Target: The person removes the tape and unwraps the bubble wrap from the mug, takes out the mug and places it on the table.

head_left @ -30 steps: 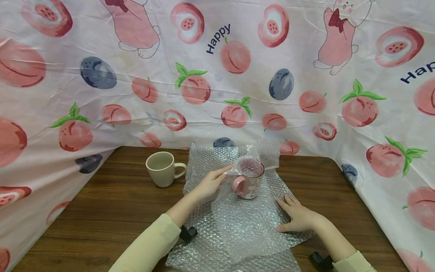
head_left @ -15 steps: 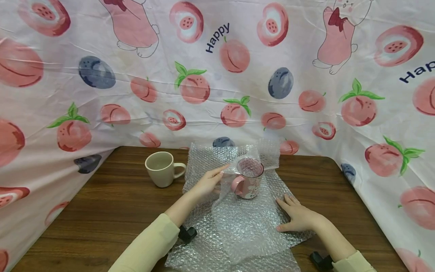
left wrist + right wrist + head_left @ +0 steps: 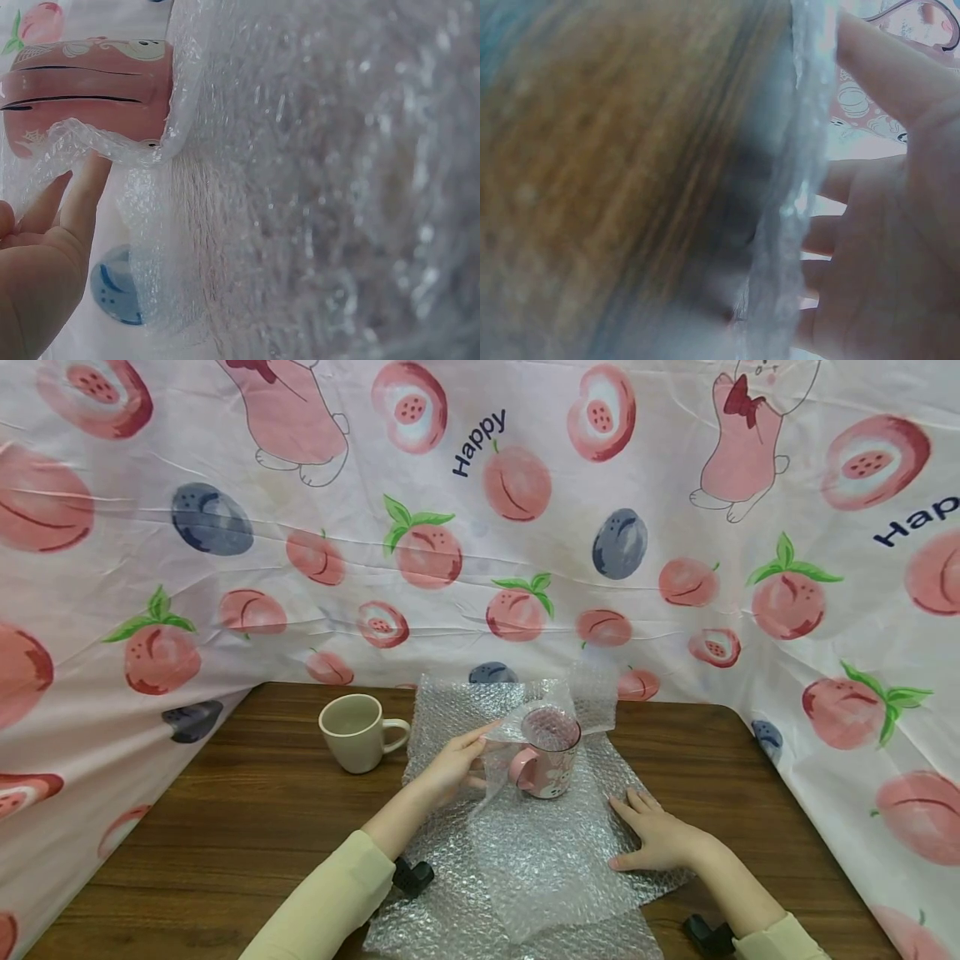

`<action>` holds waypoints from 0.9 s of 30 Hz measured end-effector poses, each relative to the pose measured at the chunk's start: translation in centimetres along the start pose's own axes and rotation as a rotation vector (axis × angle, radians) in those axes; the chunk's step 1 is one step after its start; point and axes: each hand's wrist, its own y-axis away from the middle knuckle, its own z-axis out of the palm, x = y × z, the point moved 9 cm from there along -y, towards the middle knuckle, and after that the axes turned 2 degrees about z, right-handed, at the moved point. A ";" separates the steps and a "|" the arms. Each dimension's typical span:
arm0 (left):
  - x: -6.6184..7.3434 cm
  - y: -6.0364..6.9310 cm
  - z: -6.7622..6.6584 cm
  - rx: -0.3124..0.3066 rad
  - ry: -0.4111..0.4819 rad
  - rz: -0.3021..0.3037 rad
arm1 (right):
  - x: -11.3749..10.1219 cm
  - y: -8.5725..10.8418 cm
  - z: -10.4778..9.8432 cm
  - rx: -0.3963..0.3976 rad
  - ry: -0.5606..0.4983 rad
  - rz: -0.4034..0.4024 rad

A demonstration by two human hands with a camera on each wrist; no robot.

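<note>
A pink mug with white drawings stands upright on layered sheets of bubble wrap, its handle toward the left. Bubble wrap also shows inside its mouth and over the rim. My left hand pinches a flap of the wrap beside the mug's left side. In the left wrist view, fingertips of the left hand meet the wrap edge just below the mug. My right hand rests spread on the wrap's right part. The right wrist view shows the right hand along the wrap's edge.
A cream mug stands left of the wrap, its handle pointing right. The wooden table reaches back to a fruit-patterned cloth that hangs behind and at both sides. Black wrist mounts sit under the forearms.
My left hand has moved slightly left, drawing the flap of bubble wrap outward from the mug, and its lower fingers have spread. The right hand has stayed still.
</note>
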 end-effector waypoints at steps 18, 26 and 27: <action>1.9 0.2 -0.6 0.060 -0.267 0.111 | 0.0 0.1 -0.1 0.002 -0.003 -0.002; 4.3 0.3 -0.1 0.080 -0.577 0.254 | -0.1 0.1 0.0 0.003 -0.011 -0.003; 4.6 0.3 0.1 0.074 -0.613 0.271 | -0.1 0.1 0.0 0.002 -0.013 -0.003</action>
